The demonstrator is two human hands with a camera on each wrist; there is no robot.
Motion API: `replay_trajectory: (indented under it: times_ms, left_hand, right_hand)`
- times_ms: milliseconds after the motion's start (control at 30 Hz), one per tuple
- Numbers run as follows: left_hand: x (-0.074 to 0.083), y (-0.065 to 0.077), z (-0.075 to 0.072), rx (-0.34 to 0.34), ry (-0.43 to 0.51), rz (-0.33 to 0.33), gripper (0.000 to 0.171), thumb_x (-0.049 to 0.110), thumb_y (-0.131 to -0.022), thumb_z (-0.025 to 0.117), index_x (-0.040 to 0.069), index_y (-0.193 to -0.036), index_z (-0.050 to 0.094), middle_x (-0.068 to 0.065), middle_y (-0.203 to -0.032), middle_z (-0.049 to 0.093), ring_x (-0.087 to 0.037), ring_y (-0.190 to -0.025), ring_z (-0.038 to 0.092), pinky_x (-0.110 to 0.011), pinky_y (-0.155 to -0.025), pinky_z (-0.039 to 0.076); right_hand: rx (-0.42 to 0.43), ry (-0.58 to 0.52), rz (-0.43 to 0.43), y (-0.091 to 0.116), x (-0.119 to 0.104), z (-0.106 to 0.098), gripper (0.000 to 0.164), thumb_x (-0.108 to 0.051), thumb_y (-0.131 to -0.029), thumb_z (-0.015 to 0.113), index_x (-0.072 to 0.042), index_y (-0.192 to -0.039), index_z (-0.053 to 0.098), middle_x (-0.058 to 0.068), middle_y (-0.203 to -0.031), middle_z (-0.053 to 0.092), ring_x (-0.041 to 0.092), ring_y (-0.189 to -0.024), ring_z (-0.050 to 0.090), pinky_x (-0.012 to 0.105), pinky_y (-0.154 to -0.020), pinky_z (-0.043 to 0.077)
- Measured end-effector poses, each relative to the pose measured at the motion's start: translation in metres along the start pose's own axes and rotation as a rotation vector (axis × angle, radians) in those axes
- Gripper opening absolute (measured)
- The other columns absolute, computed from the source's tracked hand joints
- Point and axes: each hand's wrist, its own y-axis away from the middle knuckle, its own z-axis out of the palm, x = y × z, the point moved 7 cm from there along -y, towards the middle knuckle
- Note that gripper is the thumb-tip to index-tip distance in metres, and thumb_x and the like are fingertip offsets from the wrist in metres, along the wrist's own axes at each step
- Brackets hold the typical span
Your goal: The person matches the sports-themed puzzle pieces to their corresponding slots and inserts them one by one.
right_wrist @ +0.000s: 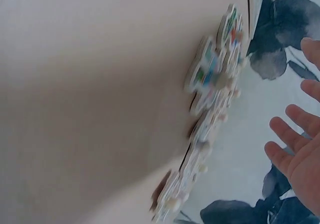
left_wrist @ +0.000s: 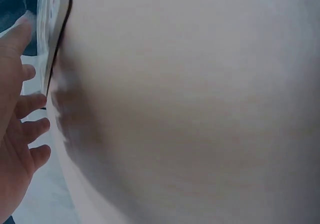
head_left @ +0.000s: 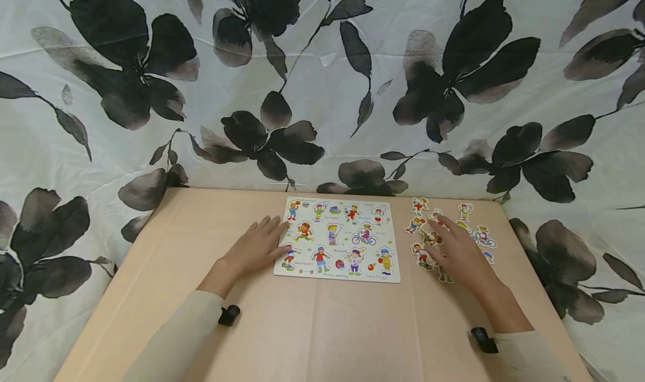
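Observation:
A white picture puzzle board (head_left: pixel 347 236) printed with children playing sports lies at the far middle of the table. My left hand (head_left: pixel 257 245) is at its left edge, fingers extended and thumb near the lower left picture. The left wrist view shows the fingers spread beside the board's edge (left_wrist: pixel 57 28). My right hand (head_left: pixel 461 256) is over a cluster of loose puzzle pieces, fingers extended and holding nothing; it hides some of them. A cyclist piece (head_left: pixel 484 236) lies to its right, and a skater-like piece (head_left: pixel 415 225) to its left. Small knobs (right_wrist: pixel 221 81) stick up from the pieces.
The light wooden table (head_left: pixel 322 326) ends just behind the board and pieces. A white cloth with dark flowers (head_left: pixel 322 79) hangs behind and around it. Black wrist cameras sit on the left wrist (head_left: pixel 229 315) and right wrist (head_left: pixel 485 340).

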Motion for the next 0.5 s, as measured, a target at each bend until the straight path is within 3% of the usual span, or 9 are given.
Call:
replay_trajectory:
  times_ms: [233,500]
  left_hand:
    - [0.0,0.002,0.003,-0.023,0.049,0.029,0.071,0.051,-0.105,0.053,0.011,-0.161,0.036,-0.018,-0.168,0.031,-0.046,-0.155,0.026,-0.064,-0.124,0.026]
    - [-0.005,0.003,0.007,-0.026,0.063,0.04,0.072,0.052,-0.105,0.052,0.013,-0.163,0.034,-0.012,-0.17,0.029,-0.045,-0.156,0.024,-0.063,-0.125,0.027]
  right_hand:
    - [0.002,-0.089,0.008,0.004,0.019,-0.005,0.066,-0.019,-0.094,0.075,0.0,-0.151,0.048,0.031,-0.153,0.042,0.056,-0.138,0.04,0.075,-0.107,0.037]
    - [0.001,-0.114,0.026,0.0,0.037,-0.001,0.059,-0.021,-0.095,0.076,-0.001,-0.146,0.053,0.028,-0.143,0.051,0.052,-0.133,0.045,0.072,-0.105,0.039]
